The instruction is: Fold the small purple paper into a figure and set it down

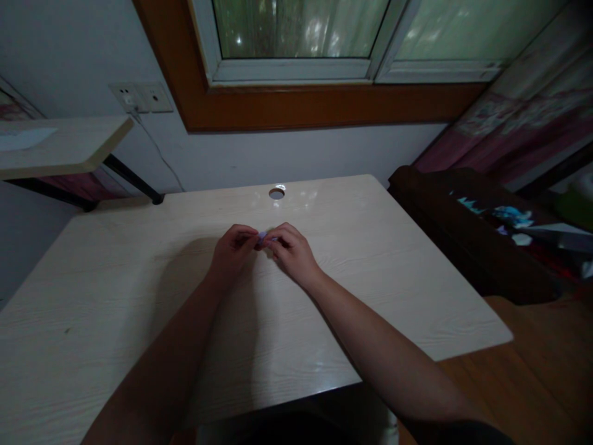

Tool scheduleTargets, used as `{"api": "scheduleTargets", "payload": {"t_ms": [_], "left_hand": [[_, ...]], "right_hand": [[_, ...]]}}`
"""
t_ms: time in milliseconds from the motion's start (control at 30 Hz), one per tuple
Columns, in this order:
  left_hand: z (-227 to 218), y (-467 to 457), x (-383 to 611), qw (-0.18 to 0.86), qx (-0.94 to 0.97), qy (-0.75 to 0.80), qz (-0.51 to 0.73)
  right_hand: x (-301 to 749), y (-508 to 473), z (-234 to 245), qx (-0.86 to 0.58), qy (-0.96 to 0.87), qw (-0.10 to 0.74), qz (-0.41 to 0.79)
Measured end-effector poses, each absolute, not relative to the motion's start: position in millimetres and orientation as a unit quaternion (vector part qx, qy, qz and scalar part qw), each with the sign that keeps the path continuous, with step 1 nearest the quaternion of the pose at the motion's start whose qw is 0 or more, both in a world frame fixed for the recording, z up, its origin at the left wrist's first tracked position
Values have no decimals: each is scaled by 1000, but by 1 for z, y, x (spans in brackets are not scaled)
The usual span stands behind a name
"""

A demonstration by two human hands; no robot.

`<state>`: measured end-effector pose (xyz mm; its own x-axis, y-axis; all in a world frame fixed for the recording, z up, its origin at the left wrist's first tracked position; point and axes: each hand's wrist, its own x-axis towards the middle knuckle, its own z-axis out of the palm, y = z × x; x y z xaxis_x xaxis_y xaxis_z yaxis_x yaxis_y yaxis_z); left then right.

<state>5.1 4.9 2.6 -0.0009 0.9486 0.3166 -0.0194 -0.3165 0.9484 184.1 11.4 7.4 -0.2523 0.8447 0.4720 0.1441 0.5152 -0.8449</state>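
Observation:
Both hands meet over the middle of a pale wood-grain desk [370, 247]. Between the fingertips is a small light-purple piece [262, 235], perhaps folded paper; the fingers cover most of it, so its kind cannot be made out. My left hand [230, 250] pinches it from the left with thumb and forefinger. From the right, my right hand [293, 250] pinches its other side, thumb below and fingers curled above. The fingertips of the two hands nearly touch.
A round cable hole [277, 194] lies near the desk's back edge. At left stands a raised shelf [69, 145] on black legs. A white cord [160, 151] hangs from a wall socket [139, 97]. Beyond the right edge is a dark wooden piece of furniture [463, 247] with scattered items.

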Motion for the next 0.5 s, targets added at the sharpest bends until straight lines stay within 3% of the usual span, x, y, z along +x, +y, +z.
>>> {"api": "scheduleTargets", "payload": {"t_ms": [500], "left_hand": [[0,5,5,424,571,395,582]], "right_hand": [[184,11,6,-367,-688,510,364]]}}
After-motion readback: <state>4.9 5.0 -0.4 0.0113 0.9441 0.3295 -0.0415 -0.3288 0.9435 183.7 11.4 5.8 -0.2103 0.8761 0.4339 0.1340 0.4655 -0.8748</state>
